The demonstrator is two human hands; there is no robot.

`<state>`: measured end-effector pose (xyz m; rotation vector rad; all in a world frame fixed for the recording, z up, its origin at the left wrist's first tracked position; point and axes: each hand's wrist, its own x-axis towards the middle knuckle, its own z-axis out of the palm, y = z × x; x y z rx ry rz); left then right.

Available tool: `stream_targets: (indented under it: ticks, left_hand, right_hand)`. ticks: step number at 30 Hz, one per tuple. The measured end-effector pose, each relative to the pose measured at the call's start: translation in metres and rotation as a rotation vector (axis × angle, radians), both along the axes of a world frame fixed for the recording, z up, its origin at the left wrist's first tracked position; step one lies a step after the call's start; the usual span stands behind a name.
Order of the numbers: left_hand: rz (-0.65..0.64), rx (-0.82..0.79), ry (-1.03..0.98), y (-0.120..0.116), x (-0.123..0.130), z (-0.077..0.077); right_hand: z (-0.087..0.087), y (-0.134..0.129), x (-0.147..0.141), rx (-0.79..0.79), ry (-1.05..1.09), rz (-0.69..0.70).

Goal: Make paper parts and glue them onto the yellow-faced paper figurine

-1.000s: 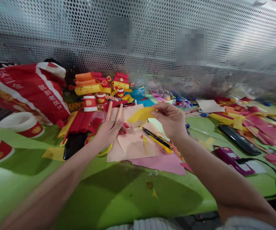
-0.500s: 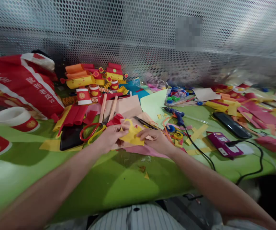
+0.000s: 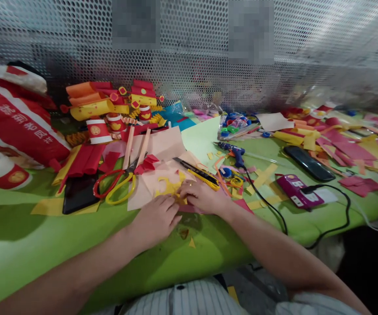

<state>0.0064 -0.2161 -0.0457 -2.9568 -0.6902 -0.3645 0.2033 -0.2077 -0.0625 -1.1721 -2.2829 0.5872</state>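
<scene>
A yellow cut-out paper [image 3: 168,185] with a curved edge lies on sheets of peach paper [image 3: 147,181]. Its lower edge is partly hidden under my fingers. My right hand [image 3: 205,197] is on its right side, bent fingers closed on the paper. From the lower left, my left hand [image 3: 154,221] meets the same edge, fingers curled together and closed on it near the right fingertips. Just beyond my right hand lies a yellow and black utility knife [image 3: 205,177]. Scissors [image 3: 119,181] with red and yellow handles rest left of the cut-out, beside folded red paper [image 3: 147,164].
A blue glue gun [image 3: 231,151] with a black cord lies right of centre, near a purple power strip [image 3: 300,191] and a dark phone-like object [image 3: 308,162]. Paper cups [image 3: 3,170], a black phone [image 3: 80,194] and a red bag [image 3: 21,118] are leftward. Paper figures [image 3: 92,107] stand behind.
The yellow paper has gone from being held up between both hands to lying on the peach paper. My left hand has come down and nearer. The view has shifted rightward.
</scene>
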Motion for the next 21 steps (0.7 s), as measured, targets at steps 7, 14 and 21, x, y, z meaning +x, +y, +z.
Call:
stream_targets:
  ticks: [7,14,21]
  left_hand:
    - [0.038,-0.022,0.121,0.001,-0.004,-0.016]
    - [0.119,-0.062,0.182,-0.006,-0.003,-0.014]
    - [0.152,-0.034,0.183,-0.006,-0.003,-0.015]
  right_hand:
    - [0.000,-0.004,0.001,0.092,0.017,-0.103]
    - [0.009,-0.004,0.023,0.240,0.091,-0.500]
    - [0.020,-0.004,0.026,0.117,-0.142,-0.643]
